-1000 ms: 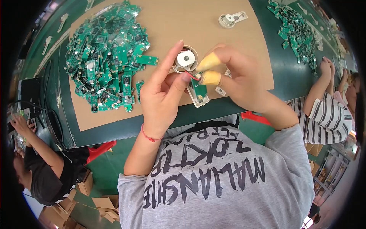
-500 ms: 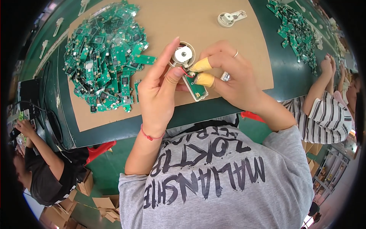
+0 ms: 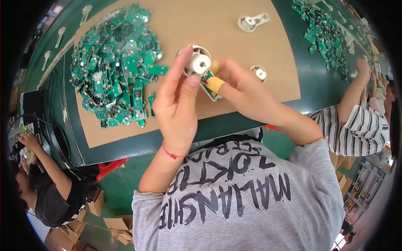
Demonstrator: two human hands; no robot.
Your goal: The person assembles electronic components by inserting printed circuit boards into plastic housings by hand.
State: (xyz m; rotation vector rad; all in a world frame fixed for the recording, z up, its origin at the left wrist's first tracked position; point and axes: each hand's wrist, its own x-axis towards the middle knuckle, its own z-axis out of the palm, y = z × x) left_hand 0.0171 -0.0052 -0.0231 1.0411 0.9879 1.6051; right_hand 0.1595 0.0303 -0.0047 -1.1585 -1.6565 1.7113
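My left hand [image 3: 178, 100] is closed round a white plastic housing [image 3: 215, 98] with a round ring at its far end. A white motor [image 3: 202, 65] sits tilted in the ring, with my left thumb beside it. In the housing's straight part lies a green circuit board [image 3: 205, 85], partly covered; thin red wires run near it. My right hand [image 3: 249, 92] wears yellow finger covers on thumb and forefinger. Its thumb presses at the wires and board, while the forefinger is blurred close to the ring. What lies between those fingertips is hidden.
A large heap of green circuit boards [image 3: 121, 71] lies left on the brown cardboard sheet [image 3: 276, 54]. Another white housing with a motor [image 3: 248, 24] lies at the far right, and a white round part [image 3: 259, 74] beyond my right hand. Co-workers sit on both sides.
The motor has tipped and now shows its side. My right hand has shifted slightly left and down, its forefinger parting from the thumb. A white round part has come into view beyond it.
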